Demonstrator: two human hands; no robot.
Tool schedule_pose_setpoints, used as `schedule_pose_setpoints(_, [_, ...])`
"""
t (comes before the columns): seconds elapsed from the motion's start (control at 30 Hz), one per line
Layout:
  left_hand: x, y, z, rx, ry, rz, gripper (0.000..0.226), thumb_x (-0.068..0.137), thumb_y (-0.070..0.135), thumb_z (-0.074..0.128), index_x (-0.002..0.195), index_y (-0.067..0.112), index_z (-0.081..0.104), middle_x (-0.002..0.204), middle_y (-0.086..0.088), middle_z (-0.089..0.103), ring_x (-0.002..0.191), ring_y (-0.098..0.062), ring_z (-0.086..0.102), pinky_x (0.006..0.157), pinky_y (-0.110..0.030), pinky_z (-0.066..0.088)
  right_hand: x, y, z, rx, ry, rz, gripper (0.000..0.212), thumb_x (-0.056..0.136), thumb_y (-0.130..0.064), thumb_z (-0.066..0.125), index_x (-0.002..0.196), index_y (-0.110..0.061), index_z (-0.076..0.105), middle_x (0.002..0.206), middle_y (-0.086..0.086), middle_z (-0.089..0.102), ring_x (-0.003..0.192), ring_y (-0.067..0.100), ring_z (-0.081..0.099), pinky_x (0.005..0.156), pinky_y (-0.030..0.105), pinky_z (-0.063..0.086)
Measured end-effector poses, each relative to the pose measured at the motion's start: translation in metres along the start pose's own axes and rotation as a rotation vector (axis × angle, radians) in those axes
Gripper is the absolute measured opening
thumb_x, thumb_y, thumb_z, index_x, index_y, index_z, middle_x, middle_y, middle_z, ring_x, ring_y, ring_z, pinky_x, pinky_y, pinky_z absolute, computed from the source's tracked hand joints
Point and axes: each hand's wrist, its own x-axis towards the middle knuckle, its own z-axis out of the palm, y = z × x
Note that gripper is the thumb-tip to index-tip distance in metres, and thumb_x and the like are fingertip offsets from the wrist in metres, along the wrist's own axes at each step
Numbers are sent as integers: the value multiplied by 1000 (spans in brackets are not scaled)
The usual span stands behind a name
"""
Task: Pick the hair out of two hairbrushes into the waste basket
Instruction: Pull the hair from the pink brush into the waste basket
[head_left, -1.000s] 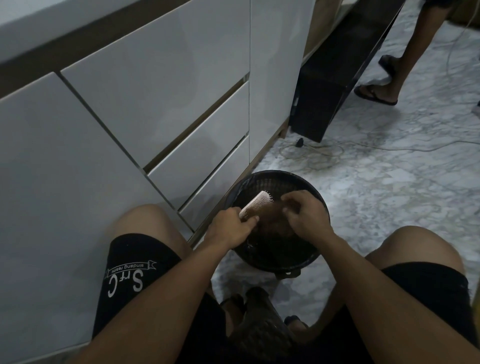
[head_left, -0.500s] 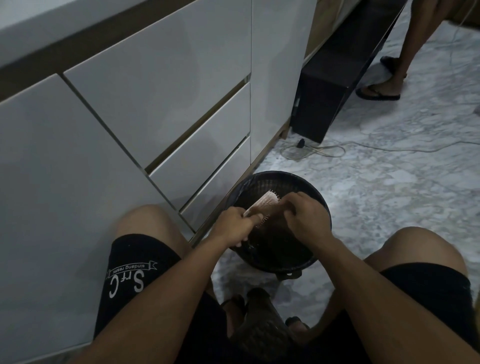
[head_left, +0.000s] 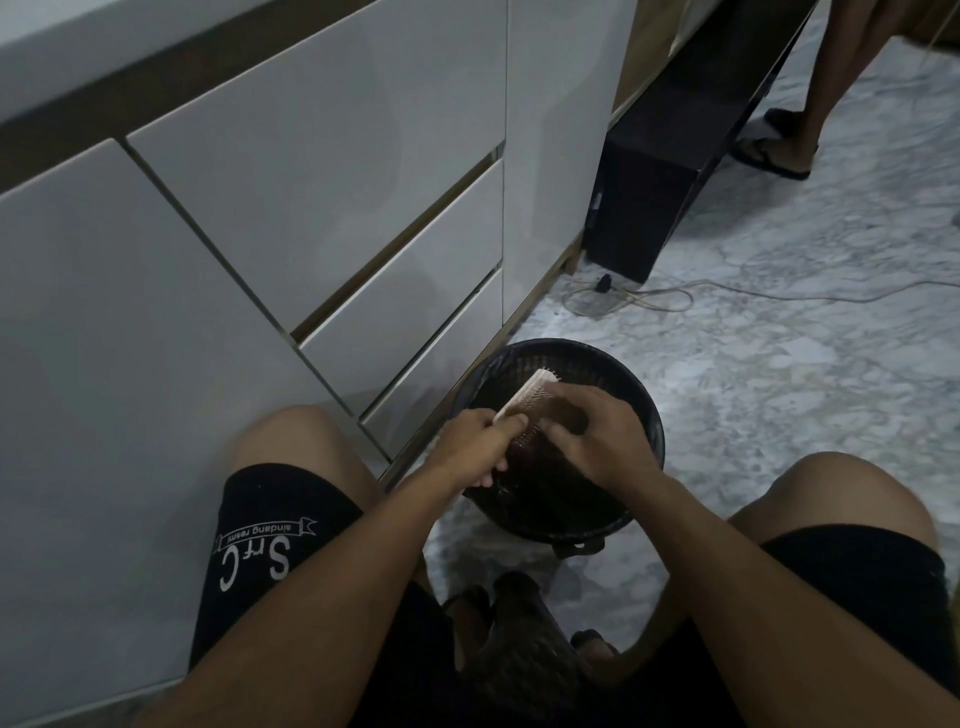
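**Both hands on the brush, right over the basket**

The left hand (head_left: 470, 447) is wrapped around the handle of the pale hairbrush (head_left: 524, 402), holding it tilted above the open mouth of the black waste basket (head_left: 644, 415). The right hand (head_left: 597, 436) sits curled on the bristles, fingertips (head_left: 553, 430) pressed in. The basket stands on the marble floor (head_left: 779, 389) just beside the white cabinet (head_left: 311, 208), between the person's knees.

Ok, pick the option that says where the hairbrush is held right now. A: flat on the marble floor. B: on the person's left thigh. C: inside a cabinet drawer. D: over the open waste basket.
D: the left hand grips the hairbrush above the black waste basket while the right hand works at its bristles.
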Motion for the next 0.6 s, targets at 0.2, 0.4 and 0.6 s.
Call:
schedule_pose_setpoints(0.2, [1, -2, 0, -4, -26, 17, 39, 96, 43, 54, 94, 7, 68, 58, -3, 60, 40, -16, 48, 44, -23, 38, 7, 6, -12, -149, 156, -18, 21, 84, -10, 64, 98, -17, 78, 96, 3, 76, 85, 22, 69, 76, 21, 45])
schedule_pose_setpoints(0.4, [4, -4, -3, 30, -14, 27, 34, 95, 44, 55, 92, 12, 67, 60, -3, 62, 38, -13, 50, 44, -22, 39, 9, 11, -21, -146, 175, 170, 33, 78, -1, 58, 101, -17, 76, 102, 6, 74, 95, 27, 66, 81, 29, 48])
schedule_pose_setpoints(0.6, [4, 4, -2, 84, 24, 41, 32, 96, 37, 53, 98, 9, 67, 69, -6, 63, 40, -6, 50, 39, -19, 38, 3, 2, -15, 16, -77, 143, 59, 69, -17, 69, 126, -26, 57, 126, 2, 61, 118, 23, 53, 99, 40, 46])
